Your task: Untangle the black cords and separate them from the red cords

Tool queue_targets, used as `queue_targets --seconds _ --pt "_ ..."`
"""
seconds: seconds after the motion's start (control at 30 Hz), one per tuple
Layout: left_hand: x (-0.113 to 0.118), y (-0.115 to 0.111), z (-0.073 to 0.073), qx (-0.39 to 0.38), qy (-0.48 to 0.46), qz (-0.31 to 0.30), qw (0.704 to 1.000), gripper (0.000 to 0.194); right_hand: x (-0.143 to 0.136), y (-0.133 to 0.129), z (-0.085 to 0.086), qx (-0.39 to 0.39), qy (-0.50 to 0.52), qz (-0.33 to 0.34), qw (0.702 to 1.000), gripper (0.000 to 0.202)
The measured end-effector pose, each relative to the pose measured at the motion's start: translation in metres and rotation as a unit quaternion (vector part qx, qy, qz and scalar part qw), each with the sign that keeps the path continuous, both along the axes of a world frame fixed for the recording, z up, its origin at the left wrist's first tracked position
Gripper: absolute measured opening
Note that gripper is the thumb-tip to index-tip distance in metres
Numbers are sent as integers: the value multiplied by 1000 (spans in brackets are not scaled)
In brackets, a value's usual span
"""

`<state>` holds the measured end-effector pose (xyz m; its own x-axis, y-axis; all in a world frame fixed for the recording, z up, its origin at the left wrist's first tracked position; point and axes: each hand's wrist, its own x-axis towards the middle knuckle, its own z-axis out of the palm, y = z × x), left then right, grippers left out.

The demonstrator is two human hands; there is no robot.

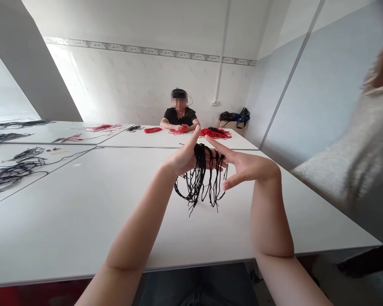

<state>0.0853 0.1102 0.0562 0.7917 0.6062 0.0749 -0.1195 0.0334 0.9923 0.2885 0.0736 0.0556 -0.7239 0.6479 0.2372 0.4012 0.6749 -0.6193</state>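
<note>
Several black braided cords point(199, 170) hang in loops over the fingers of my left hand point(187, 157), above the white table point(115, 221). The thumb of that hand points up, and its fingers stretch to the right beneath the loops. My right hand point(242, 168) is at the right side of the cords, its thumb and index finger spread apart. Its index finger reaches toward the top of the loops; whether it touches them I cannot tell. Loose cord ends dangle just over the tabletop.
Black cords point(12, 174) lie on the left of the table. Across it sits a person point(179, 114) with red cords in hand, beside a red and black pile point(215, 133). A blurred person in light clothing point(341, 157) is at the right. Bags point(234, 117) rest in the corner.
</note>
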Motion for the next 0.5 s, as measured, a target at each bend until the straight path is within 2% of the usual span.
queue_targets --seconds 0.13,0.3,0.4,0.5 --pt "-6 4 2 -57 -35 -31 997 83 0 -3 1 -46 46 -2 998 113" --pt "-17 16 3 -120 -135 -4 984 78 8 -8 3 -93 127 23 987 109" --pt "-19 22 2 -109 -196 11 974 72 10 -9 5 -74 191 -29 978 99" --pt "-16 21 1 -78 -223 35 971 71 5 -7 6 -36 249 -115 961 71"
